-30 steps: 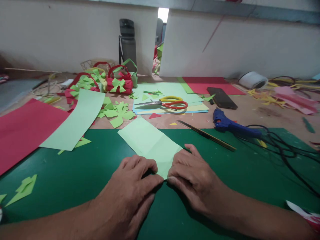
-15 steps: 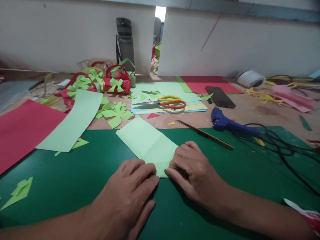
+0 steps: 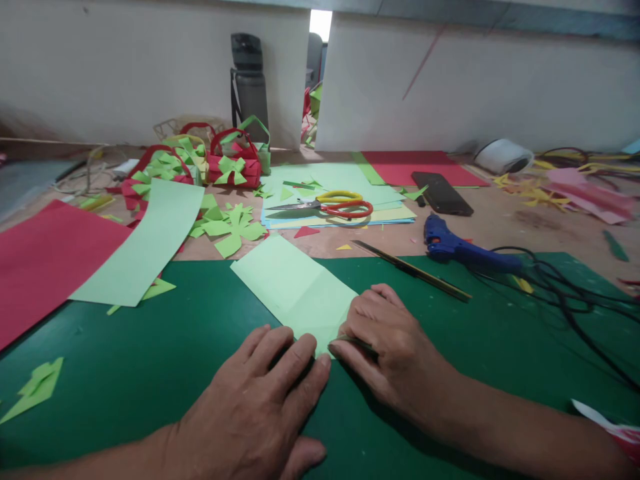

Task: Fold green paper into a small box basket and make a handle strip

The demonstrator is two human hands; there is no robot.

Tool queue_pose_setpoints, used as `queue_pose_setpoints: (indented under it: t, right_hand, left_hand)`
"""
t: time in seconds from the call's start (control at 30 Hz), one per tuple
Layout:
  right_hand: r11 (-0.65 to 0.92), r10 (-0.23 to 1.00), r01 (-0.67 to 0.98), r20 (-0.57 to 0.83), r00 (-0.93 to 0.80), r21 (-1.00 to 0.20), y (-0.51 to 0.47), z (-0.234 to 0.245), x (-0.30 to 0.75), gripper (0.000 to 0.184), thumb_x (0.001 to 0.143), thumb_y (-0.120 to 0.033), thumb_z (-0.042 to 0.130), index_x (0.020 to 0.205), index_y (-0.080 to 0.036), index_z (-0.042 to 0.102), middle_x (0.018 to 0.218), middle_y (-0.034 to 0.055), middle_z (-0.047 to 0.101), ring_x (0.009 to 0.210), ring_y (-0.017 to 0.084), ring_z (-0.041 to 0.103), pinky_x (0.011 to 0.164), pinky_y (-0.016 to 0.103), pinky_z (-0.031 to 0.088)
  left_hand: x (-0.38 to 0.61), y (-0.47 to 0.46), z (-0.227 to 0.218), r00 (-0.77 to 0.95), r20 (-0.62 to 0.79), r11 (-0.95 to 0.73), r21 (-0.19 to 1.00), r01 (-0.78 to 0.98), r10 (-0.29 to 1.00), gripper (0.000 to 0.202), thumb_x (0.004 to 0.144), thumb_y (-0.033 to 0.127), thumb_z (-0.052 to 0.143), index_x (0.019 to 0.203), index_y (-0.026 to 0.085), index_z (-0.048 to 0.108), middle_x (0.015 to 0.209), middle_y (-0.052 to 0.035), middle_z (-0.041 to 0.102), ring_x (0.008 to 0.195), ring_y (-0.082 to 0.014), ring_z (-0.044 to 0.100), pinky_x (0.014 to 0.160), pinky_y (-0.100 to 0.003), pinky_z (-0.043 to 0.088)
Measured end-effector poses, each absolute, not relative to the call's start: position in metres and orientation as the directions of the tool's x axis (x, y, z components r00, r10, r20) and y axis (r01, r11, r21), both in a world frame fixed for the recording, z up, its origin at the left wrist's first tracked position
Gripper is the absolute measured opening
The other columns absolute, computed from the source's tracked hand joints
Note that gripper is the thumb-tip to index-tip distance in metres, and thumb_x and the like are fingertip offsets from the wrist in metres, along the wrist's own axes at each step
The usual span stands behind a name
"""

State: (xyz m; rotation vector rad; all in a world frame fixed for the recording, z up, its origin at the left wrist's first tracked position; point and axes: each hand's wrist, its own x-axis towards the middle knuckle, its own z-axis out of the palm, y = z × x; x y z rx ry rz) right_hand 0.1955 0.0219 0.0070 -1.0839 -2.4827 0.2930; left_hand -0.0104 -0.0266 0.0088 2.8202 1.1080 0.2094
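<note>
A folded piece of light green paper [image 3: 295,273] lies at a slant on the green cutting mat [image 3: 150,373]. My left hand [image 3: 260,393] rests on its near left edge, fingers stretched and slightly apart, thumb off to the side on the mat. Bent fingers of my right hand [image 3: 387,333] pinch the paper's near right edge, where a fold shows between thumb and forefinger. Part of that edge is hidden beneath the fingers. A slim utility knife [image 3: 410,270] lies beyond my right hand.
Scissors [image 3: 325,205] lie on stacked sheets. A blue glue gun [image 3: 465,250] trails a black cord at right, near a phone [image 3: 442,193]. Red paper [image 3: 55,260] and a pale green strip [image 3: 150,240] lie left. Small paper baskets [image 3: 234,167] stand before a bottle [image 3: 250,93].
My left hand's fingers have spread and flattened, its forefinger reaching further right along the paper's near edge and its thumb moving away. My right hand keeps its pinch in about the same place.
</note>
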Motion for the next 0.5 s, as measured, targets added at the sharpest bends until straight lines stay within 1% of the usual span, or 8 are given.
queue_pose_setpoints:
  t: [0.23, 0.37, 0.5]
  right_hand:
    - [0.674, 0.739, 0.663, 0.284, -0.611, -0.326, 0.0213, 0.0057, 0.1959, 0.025, 0.086, -0.02, 0.051, 0.061, -0.017, 0.049, 0.065, 0.0, 0.048, 0.068, 0.015, 0.042, 0.078, 0.035, 0.029]
    - [0.674, 0.738, 0.658, 0.289, -0.61, -0.335, 0.0216, 0.0049, 0.1958, 0.024, 0.086, -0.02, 0.051, 0.062, -0.017, 0.049, 0.065, 0.0004, 0.049, 0.068, 0.016, 0.042, 0.077, 0.035, 0.029]
    - [0.677, 0.735, 0.657, 0.293, -0.611, -0.332, 0.0216, 0.0057, 0.1955, 0.024, 0.086, -0.019, 0.051, 0.062, -0.017, 0.049, 0.066, 0.0007, 0.049, 0.068, 0.015, 0.042, 0.076, 0.035, 0.029]
  left_hand:
    - [-0.0098, -0.0272, 0.0086, 0.724, 0.101, -0.73, 0.113, 0.674, 0.683, 0.052, 0.083, 0.048, 0.056, 0.127, 0.022, 0.048, 0.126, -0.0073, 0.051, 0.107, -0.0302, 0.043, 0.093, -0.046, 0.038]
    - [-0.0097, -0.0259, 0.0083, 0.74, 0.093, -0.745, 0.121, 0.656, 0.667, 0.052, 0.083, 0.048, 0.055, 0.127, 0.022, 0.048, 0.125, -0.0077, 0.052, 0.107, -0.0315, 0.045, 0.092, -0.048, 0.038]
    - [-0.0106, -0.0258, 0.0064, 0.74, 0.093, -0.746, 0.126, 0.654, 0.666, 0.054, 0.082, 0.049, 0.056, 0.127, 0.02, 0.048, 0.125, -0.0077, 0.052, 0.105, -0.0308, 0.046, 0.092, -0.048, 0.039]
